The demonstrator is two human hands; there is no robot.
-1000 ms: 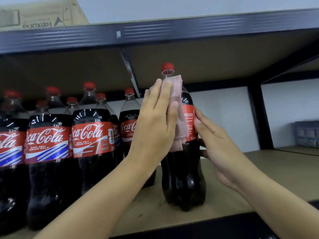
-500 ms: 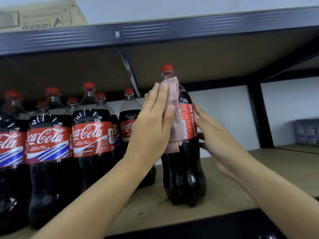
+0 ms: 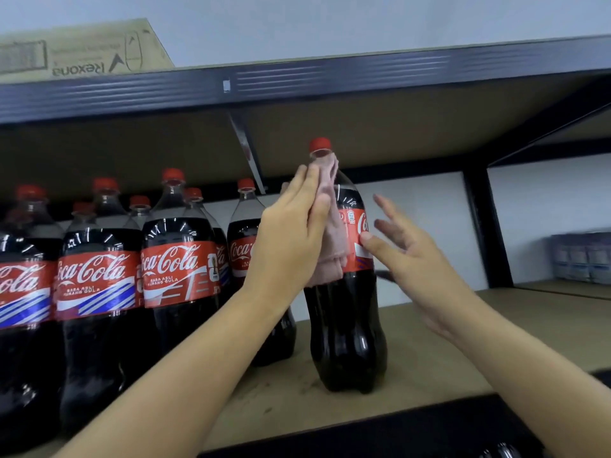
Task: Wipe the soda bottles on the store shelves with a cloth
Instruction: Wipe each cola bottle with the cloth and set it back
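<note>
Ideally the left hand (image 3: 291, 233), flat-fingered, presses the cloth (image 3: 329, 226) around the centre-frame bottle (image 3: 347, 292) while the spread, empty right hand (image 3: 406, 256) steadies its label side.

We see 1 Coca-Cola bottle (image 3: 347, 309) standing upright on the wooden shelf board (image 3: 496, 325), apart from the others, with a red cap, red label and dark contents. A folded pink cloth (image 3: 329, 246) lies against its neck and left side, hanging to just below the label. The remaining Coca-Cola bottles (image 3: 175, 276) stand upright in a tight group at left.
</note>
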